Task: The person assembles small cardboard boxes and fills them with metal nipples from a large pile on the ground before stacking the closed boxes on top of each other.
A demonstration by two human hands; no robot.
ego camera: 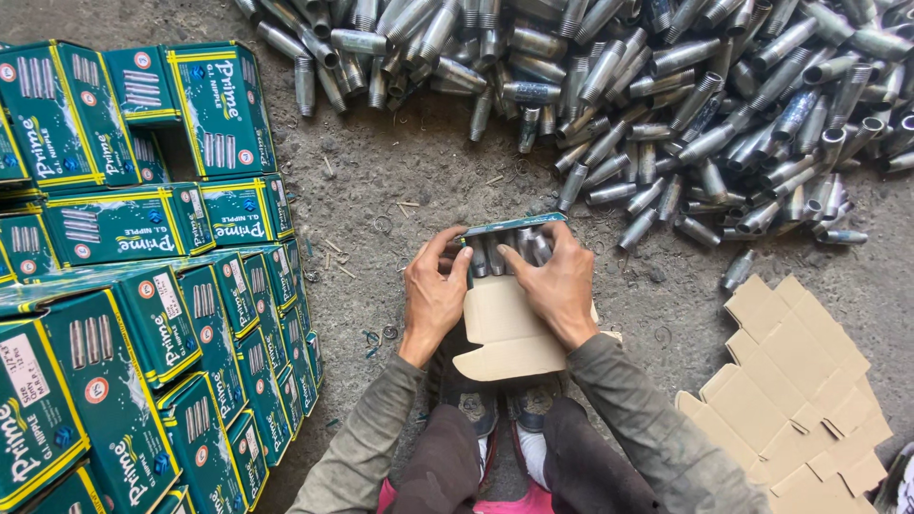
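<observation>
Centre of frame, on the concrete floor [400, 162]: a small open carton [505, 319], green-blue printed outside w/ a yellow edge, plain tan cardboard inside, its lid flap folded toward the person and lying over the shoes [495, 409]. Inside, a row of short grey metal pipe nipples [509, 249] w/ threaded ends stands packed side by side, approx. filling the box. Left hand [433, 290] grips the carton's left side, thumb over the top edge, fingers curled round the wall, so closed on the box. Right hand [554, 281] clamps the right side, index finger stretched across the tops of the nipples, other fingers wrapped on the far wall. Both wrists bent inward, forearms in grey-green sleeves coming up from bottom centre, knees either side. Upper right & top: a big loose heap of pipe nipples [666, 86] spread over the floor, near the box but not touching. Left edge: stacked closed green boxes [143, 314], several rows deep. Lower right: pile of flat unfolded cardboard blanks [800, 381], tan side up.
</observation>
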